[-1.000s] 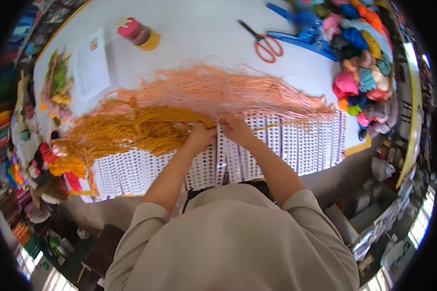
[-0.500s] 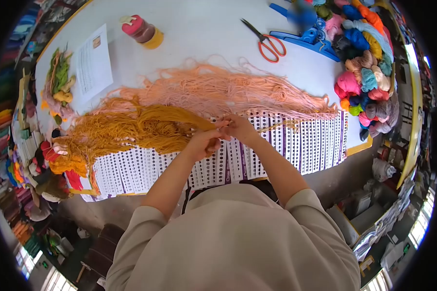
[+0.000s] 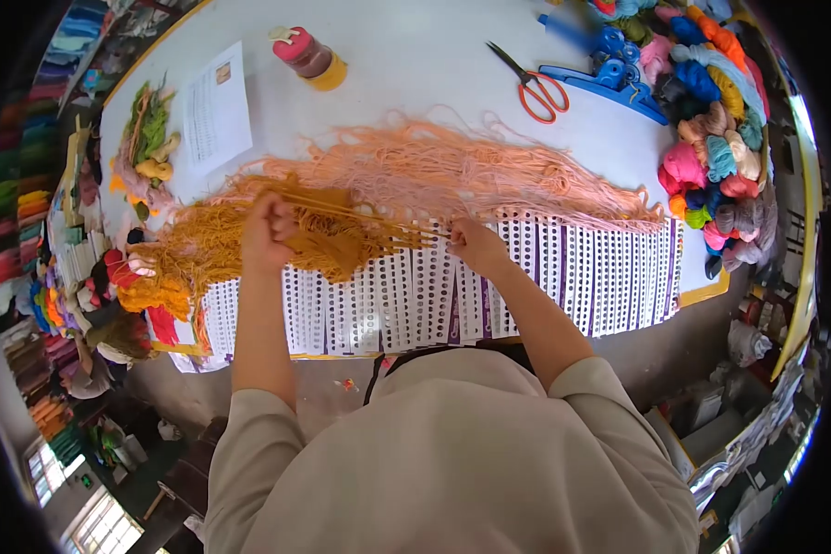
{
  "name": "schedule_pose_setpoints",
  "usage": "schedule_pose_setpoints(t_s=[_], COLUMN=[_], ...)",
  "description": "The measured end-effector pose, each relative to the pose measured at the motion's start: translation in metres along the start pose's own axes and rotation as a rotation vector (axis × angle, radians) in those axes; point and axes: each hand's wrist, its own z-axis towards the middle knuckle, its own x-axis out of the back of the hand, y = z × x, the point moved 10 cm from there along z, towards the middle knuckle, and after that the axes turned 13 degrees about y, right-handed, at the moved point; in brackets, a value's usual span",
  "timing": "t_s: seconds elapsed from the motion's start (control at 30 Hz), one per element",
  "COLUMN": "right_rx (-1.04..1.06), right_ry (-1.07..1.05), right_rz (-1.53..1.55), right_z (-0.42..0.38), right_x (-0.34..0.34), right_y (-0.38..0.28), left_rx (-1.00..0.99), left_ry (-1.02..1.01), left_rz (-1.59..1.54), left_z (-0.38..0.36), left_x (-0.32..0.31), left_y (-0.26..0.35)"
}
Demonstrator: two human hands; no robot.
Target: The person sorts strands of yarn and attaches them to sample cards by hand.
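Strands of mustard-yellow yarn (image 3: 369,214) stretch between my two hands above the table. My left hand (image 3: 270,231) is closed around the strands at the left, over a loose heap of the same yarn (image 3: 203,245). Fingers pinched, my right hand (image 3: 475,245) grips the other end of the strands near the middle. Beneath lie white cards with rows of punched holes (image 3: 415,314), some with purple strips. Behind both hands spreads a long tangle of peach-pink yarn (image 3: 489,171).
Red-handled scissors (image 3: 543,97) and a blue clamp-like tool (image 3: 609,88) lie at the back right, beside piled coloured skeins (image 3: 683,166). A pink-lidded jar (image 3: 309,57) and a printed sheet (image 3: 217,109) are at the back left. Green yarn (image 3: 148,129) lies beyond the sheet.
My hands were together at the middle; my left hand has moved left, drawing the mustard strands out between them. The whole view has shifted slightly.
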Motion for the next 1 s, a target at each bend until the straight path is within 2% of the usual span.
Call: schedule_pose_setpoints(t_s=[0.03,0.07,0.13,0.17,0.23,0.3,0.37,0.4,0.43,0.5,0.57,0.67,0.73,0.8,1.0], right_rx=[0.007,0.005,0.02,-0.005,-0.018,-0.042,-0.078,-0.113,-0.146,-0.028,0.052,0.167,-0.026,-0.017,-0.079], right_ry=[-0.003,0.004,0.008,0.02,0.008,0.094,0.092,0.076,0.03,-0.116,-0.109,-0.056,-0.137,-0.124,-0.26], right_rz=[-0.001,-0.01,-0.026,0.0,0.141,0.476,0.732,0.916,0.925,0.995,0.893,0.966,1.024,0.999,1.218], right_z=[0.0,0.0,0.001,0.0,0.001,-0.003,-0.022,-0.037,-0.054,-0.083,-0.1,-0.108,-0.115,-0.122,-0.146], right_x=[-0.001,-0.001,0.001,0.003,-0.002,0.003,0.028,0.048,0.066,0.088,0.101,0.116,0.115,0.121,0.123], right_y=[-0.001,-0.001,-0.004,-0.004,-0.003,-0.013,-0.048,-0.071,-0.092,-0.13,-0.142,-0.141,-0.123,-0.116,-0.115], left_rx=[-0.151,-0.155,-0.331,-0.22,-0.11,-0.066,-0.003,-0.013,0.051,0.151,0.098,0.025,-0.039,-0.081,-0.201], left_ry=[0.092,0.097,0.191,0.124,-0.139,-0.197,-0.401,-0.402,-0.414,-0.466,-0.501,-0.509,-0.483,-0.44,-0.363], left_rz=[-0.099,-0.104,0.248,0.342,0.355,0.114,-0.127,-0.135,-0.223,-0.319,-0.249,-0.122,-0.126,-0.093,-0.031], left_z=[0.0,-0.016,-0.056,-0.065,-0.099,-0.138,-0.165,-0.175,-0.185,-0.207,-0.218,-0.239,-0.247,-0.255,-0.274], left_x=[0.015,0.009,-0.002,-0.011,-0.047,-0.083,-0.111,-0.117,-0.126,-0.141,-0.15,-0.167,-0.171,-0.171,-0.158], left_y=[0.025,0.03,0.038,0.02,-0.022,-0.047,-0.064,-0.068,-0.073,-0.079,-0.085,-0.086,-0.085,-0.086,-0.09])
